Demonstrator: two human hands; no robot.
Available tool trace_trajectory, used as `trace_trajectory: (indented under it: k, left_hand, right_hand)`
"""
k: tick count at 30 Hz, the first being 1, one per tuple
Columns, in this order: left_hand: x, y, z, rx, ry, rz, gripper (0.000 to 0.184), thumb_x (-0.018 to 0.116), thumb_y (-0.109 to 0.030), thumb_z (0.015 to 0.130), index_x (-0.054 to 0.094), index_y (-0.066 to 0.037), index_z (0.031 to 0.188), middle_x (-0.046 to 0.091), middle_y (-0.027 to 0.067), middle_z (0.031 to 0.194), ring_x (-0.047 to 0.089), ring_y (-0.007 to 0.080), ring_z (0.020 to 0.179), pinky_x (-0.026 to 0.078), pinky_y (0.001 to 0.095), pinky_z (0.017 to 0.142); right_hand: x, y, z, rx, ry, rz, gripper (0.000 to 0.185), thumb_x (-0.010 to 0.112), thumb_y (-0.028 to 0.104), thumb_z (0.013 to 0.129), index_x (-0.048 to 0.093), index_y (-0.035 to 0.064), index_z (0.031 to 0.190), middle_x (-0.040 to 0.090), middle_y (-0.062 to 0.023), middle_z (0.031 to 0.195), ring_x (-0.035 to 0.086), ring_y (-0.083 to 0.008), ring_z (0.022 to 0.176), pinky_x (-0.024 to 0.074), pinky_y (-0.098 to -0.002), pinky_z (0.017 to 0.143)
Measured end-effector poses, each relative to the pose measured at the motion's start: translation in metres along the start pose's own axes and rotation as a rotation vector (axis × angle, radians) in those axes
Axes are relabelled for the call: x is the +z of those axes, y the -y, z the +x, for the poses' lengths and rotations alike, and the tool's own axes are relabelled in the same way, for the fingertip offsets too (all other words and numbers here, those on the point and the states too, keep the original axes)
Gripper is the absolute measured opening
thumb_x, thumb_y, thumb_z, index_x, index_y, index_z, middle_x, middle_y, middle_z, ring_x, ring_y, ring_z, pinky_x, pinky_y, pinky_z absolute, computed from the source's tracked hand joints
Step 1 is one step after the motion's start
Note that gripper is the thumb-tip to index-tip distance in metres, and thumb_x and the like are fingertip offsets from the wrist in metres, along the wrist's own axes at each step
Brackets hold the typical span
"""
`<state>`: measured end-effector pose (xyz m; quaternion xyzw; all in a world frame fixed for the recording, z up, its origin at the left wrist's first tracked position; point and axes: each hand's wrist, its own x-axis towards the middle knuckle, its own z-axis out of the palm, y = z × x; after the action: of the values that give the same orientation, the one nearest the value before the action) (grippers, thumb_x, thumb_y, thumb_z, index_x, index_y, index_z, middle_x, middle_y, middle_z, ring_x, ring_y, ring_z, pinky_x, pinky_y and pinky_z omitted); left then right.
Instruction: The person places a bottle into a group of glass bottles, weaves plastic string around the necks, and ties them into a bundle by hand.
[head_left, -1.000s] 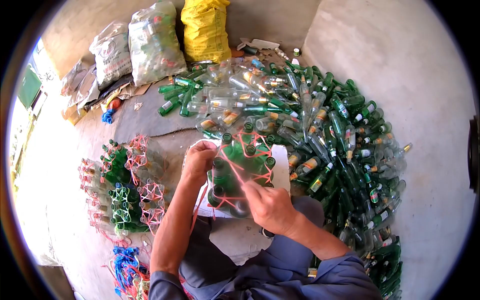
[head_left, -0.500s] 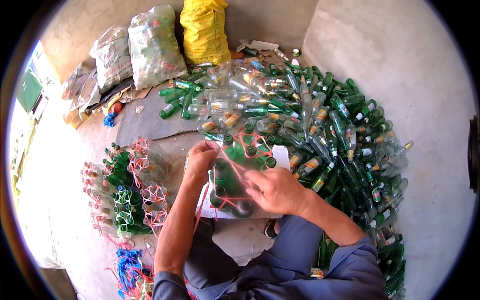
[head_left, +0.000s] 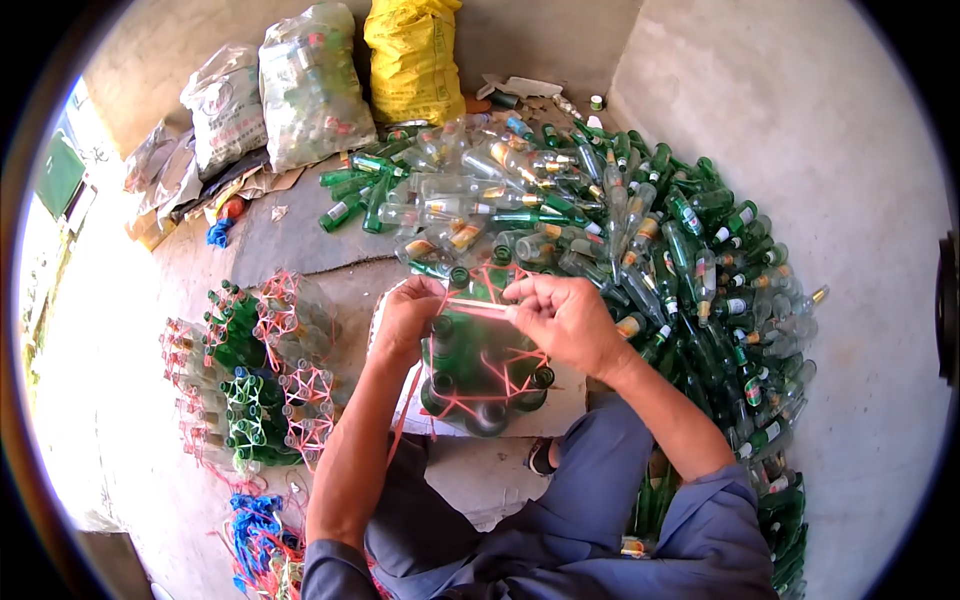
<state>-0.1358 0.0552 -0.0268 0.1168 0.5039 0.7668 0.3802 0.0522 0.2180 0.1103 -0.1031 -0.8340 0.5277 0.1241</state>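
A bundle of upright green bottles (head_left: 455, 358) stands in front of me on a white board (head_left: 562, 392). Pink plastic twine (head_left: 478, 304) zigzags around the bottle necks, and one length is stretched between my hands above the bundle. My left hand (head_left: 408, 312) pinches the twine at the bundle's left side, with a loose end hanging down below it. At the upper right of the bundle, my right hand (head_left: 562, 315) has thumb and fingers closed on the other end of that stretch.
Loose green and clear bottles (head_left: 690, 330) lie piled to the right and behind. Tied bottle bundles (head_left: 255, 370) stand at the left, with tangled blue and pink twine (head_left: 262, 530) below. Filled sacks (head_left: 315, 90) and a yellow sack (head_left: 412, 60) lean on the back wall.
My right hand has moved up and away from the front right of the bundle, drawing the pink twine nearly level. My left hand has hardly shifted.
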Motion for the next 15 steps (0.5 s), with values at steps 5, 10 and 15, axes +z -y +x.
trace_trajectory:
  k: [5, 10, 15]
  left_hand:
    - [0.003, 0.000, -0.002, 0.026, -0.028, 0.005, 0.011, 0.063, 0.008, 0.085, 0.061, -0.002, 0.089, 0.067, 0.0061, 0.079, 0.061, 0.0120, 0.062, 0.048, 0.0233, 0.054]
    - [0.000, 0.003, 0.002, -0.009, -0.099, -0.033, 0.011, 0.061, 0.007, 0.086, 0.060, -0.003, 0.089, 0.065, 0.0045, 0.076, 0.059, 0.0114, 0.058, 0.046, 0.0230, 0.050]
    - [0.000, -0.006, -0.006, -0.041, -0.134, 0.000, 0.010, 0.060, 0.003, 0.086, 0.060, -0.006, 0.090, 0.051, -0.0035, 0.065, 0.041, 0.0060, 0.047, 0.031, 0.0213, 0.042]
  right_hand:
    - [-0.037, -0.015, 0.040, -0.647, 0.123, -0.655, 0.029, 0.074, 0.002, 0.079, 0.071, 0.0026, 0.107, 0.067, -0.0052, 0.079, 0.061, -0.0176, 0.073, 0.0515, -0.0312, 0.065]
    - [-0.053, -0.037, 0.029, -0.748, 0.163, -0.872, 0.035, 0.074, 0.003, 0.072, 0.073, 0.0084, 0.107, 0.068, -0.0061, 0.085, 0.062, -0.0258, 0.088, 0.0538, -0.0372, 0.077]
    - [-0.039, -0.039, 0.009, -0.686, 0.089, -0.673, 0.017, 0.075, 0.014, 0.071, 0.078, 0.0127, 0.087, 0.075, 0.0001, 0.094, 0.063, -0.0233, 0.088, 0.0511, -0.0398, 0.074]
